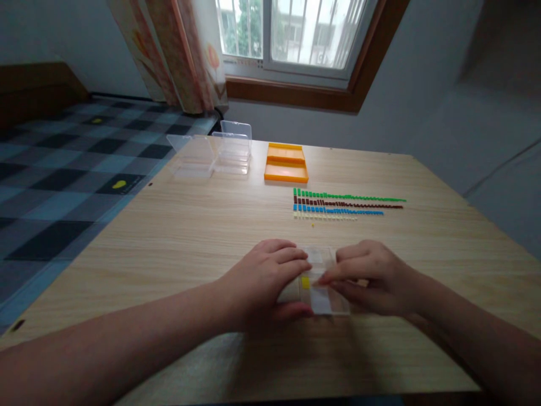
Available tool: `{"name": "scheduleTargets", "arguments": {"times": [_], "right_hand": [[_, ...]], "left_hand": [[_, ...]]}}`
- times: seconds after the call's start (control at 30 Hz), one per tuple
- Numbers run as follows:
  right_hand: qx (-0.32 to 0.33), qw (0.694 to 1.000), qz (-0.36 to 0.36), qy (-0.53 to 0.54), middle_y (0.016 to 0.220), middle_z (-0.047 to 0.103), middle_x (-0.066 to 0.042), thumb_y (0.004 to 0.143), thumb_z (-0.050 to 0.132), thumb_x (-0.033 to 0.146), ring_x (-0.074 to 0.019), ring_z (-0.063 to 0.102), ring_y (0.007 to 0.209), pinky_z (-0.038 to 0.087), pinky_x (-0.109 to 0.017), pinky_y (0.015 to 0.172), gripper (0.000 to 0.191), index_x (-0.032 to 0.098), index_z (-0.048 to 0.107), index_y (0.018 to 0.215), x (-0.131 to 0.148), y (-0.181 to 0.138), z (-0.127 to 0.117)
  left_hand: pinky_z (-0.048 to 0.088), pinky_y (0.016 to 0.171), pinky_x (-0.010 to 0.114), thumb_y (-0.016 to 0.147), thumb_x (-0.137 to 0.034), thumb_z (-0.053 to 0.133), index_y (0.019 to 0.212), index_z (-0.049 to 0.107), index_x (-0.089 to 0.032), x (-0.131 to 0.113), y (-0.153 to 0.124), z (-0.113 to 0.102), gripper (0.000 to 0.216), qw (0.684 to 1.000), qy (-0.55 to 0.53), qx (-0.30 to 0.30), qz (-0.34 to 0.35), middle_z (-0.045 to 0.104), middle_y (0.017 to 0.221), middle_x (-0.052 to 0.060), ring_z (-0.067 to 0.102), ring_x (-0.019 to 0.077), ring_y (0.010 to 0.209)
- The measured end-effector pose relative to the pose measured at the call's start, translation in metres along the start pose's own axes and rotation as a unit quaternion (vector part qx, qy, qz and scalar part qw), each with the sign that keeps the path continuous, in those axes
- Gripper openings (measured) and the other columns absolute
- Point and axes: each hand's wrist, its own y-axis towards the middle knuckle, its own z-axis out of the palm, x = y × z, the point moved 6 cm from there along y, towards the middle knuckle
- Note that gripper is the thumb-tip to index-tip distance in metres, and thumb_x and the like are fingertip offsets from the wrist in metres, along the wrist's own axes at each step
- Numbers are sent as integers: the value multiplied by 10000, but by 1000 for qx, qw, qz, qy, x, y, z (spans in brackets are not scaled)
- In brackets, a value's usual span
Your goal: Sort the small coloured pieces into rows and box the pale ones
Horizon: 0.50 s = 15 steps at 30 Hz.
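The worktop carries two clear boxes by its far left corner, an orange box near the far edge, four rows of pieces, a yellow bit and, towards the near edge, a third box.

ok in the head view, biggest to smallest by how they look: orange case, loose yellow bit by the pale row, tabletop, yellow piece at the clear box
1. Tabletop
2. Orange case
3. Yellow piece at the clear box
4. Loose yellow bit

Home bedroom, checked bed, flowered curtain, window
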Motion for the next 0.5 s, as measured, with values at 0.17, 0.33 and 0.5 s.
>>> {"name": "scheduleTargets", "arguments": {"times": [0.17, 0.33, 0.5], "right_hand": [[-155, 978, 120, -75, 679, 607, -3, 987, 584, 231, -80, 511, 596, 362, -215, 578, 205, 155, 773, 961, -42, -5, -22], [-118, 963, 211, -120, 775, 637, -23, 978, 554, 246, -96, 519, 638, 382, -231, 623, 284, 169, 773, 1143, -76, -4, -8], [-90, 949, 246, -175, 843, 661, -34, 983, 557, 268, -109, 543, 687, 385, -244, 666, 312, 211, 755, 1218, -78, 0, -1]], "left_hand": [[465, 1084, 507, 849, -539, 782, 1255, 672, -172, 0, 1, -1, 559, 1000, -3, 1, -7, 696, 1305, 125, 613, 339, 1231], [462, 1090, 512, 849, -535, 780, 1256, 672, -164, 1, 0, 0, 561, 1000, -6, 3, -12, 694, 1309, 128, 609, 343, 1237], [459, 1090, 519, 860, -548, 756, 1262, 673, -175, 2, 0, 1, 554, 1000, -6, 1, -11, 691, 1312, 131, 607, 341, 1238]]}}
